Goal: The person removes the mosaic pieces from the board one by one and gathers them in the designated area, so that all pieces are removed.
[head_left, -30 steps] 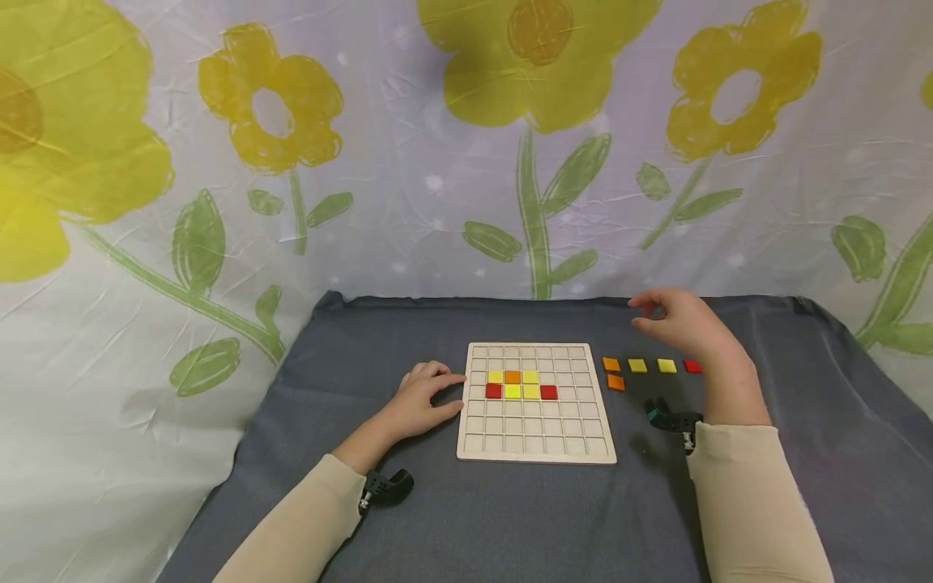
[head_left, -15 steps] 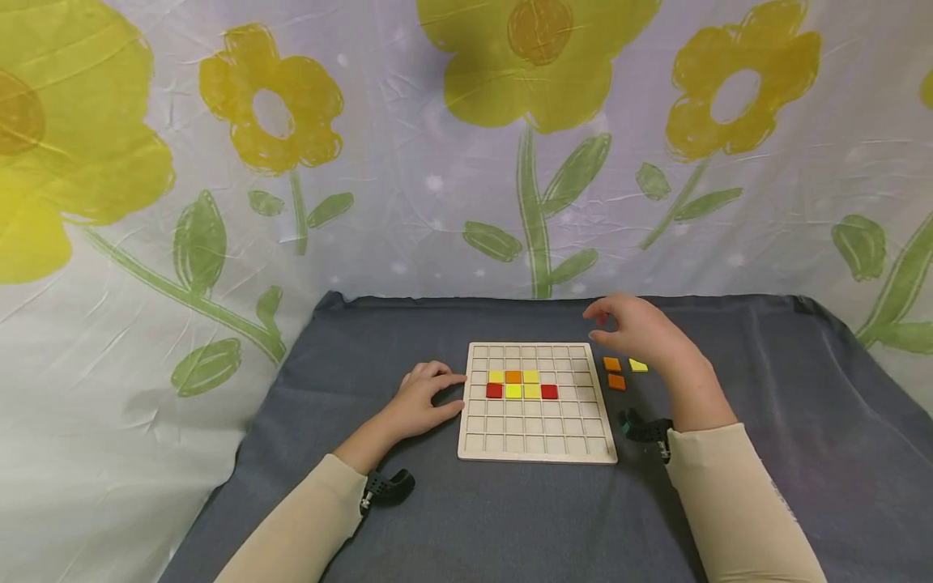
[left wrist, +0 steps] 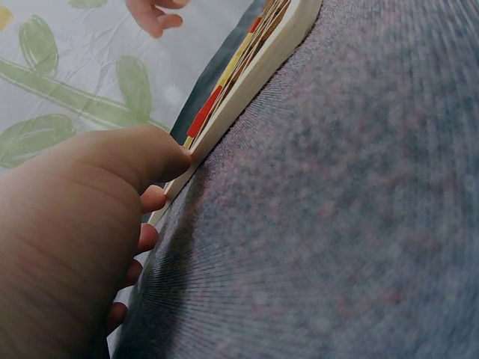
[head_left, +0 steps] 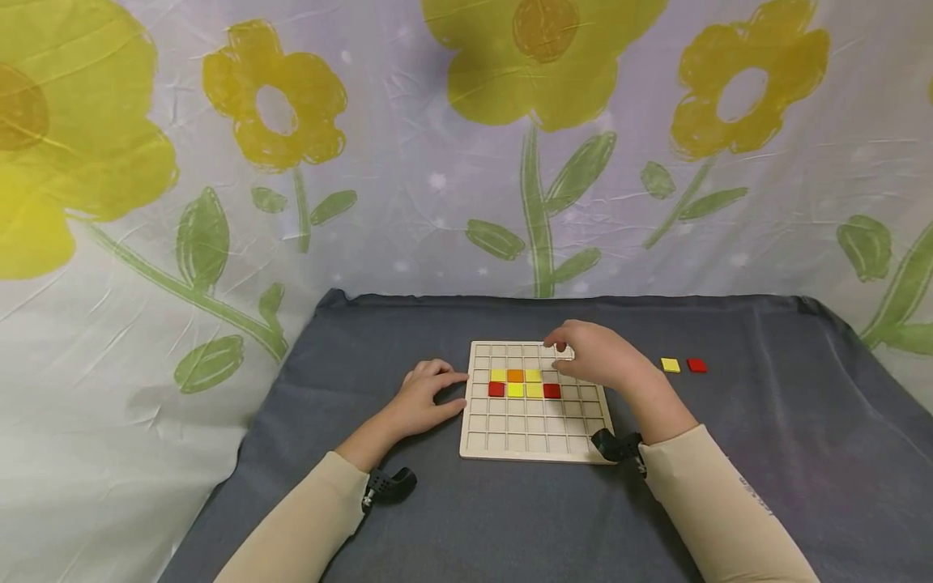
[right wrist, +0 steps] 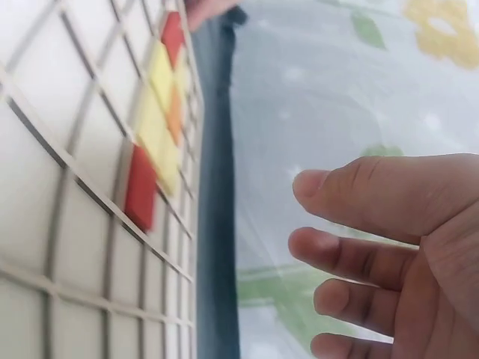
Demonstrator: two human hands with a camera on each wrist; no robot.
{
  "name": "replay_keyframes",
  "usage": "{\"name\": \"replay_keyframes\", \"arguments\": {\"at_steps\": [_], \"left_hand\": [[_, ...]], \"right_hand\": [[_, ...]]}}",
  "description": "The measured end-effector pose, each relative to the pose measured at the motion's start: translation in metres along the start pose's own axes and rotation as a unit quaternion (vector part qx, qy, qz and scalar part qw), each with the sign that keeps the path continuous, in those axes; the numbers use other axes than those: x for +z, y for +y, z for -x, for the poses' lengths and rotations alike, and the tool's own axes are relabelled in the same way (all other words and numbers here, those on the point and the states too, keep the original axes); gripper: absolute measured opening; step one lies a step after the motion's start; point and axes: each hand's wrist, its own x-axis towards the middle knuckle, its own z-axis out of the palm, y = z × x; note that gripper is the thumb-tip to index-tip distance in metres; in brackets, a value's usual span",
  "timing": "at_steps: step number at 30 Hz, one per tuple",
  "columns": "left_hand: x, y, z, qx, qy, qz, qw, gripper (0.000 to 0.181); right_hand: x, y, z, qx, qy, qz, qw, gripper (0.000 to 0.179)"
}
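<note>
A pale wooden grid board (head_left: pixel 506 444) lies on the dark cloth. Near its middle, several red, yellow and orange square tiles sit in two rows, among them a red tile (head_left: pixel 551 391) at the right end. My left hand (head_left: pixel 415 402) rests at the board's left edge, thumb and forefinger touching the rim. Over the board's far right part hovers my right hand (head_left: pixel 601 354), thumb and fingers apart; the right wrist view shows nothing between them. In that view the same red tile (right wrist: pixel 140 187) stands left of the fingertips (right wrist: pixel 313 187).
To the right of the board lie a loose yellow tile (head_left: pixel 670 365) and a loose red tile (head_left: pixel 697 366). A dark grey cloth (head_left: pixel 466 526) covers the table. Behind it hangs a flower-print curtain (head_left: pixel 408 162). Each wrist carries a black camera mount.
My right hand has moved left and slightly down, from above the loose tiles to over the board. It now hides the loose orange tiles. My left hand has stayed at the board's edge.
</note>
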Motion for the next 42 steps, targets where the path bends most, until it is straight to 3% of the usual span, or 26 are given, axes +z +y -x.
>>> {"name": "replay_keyframes", "arguments": {"at_steps": [12,17,20,27,42], "left_hand": [[0.0,0.002,-0.002,0.003,-0.001,-0.002,1.0,0.048],[0.001,0.001,-0.002,0.005,0.001,-0.003,1.0,0.048],[0.001,0.001,-0.002,0.004,0.0,-0.002,1.0,0.048],[0.0,0.001,-0.003,0.004,-0.003,-0.001,1.0,0.048],[0.0,0.0,-0.001,-0.002,-0.006,0.0,1.0,0.048]], "right_hand": [[0.034,-0.006,-0.011,-0.022,-0.028,0.047,0.9983,0.031],[0.043,0.0,-0.014,-0.038,-0.029,0.081,0.9956,0.008],[0.046,0.004,-0.015,-0.039,-0.026,0.09,0.9948,0.016],[0.048,0.009,-0.018,-0.026,-0.026,0.062,0.9974,0.008],[0.051,0.008,-0.023,-0.003,-0.037,0.005,0.9993,0.012]]}}
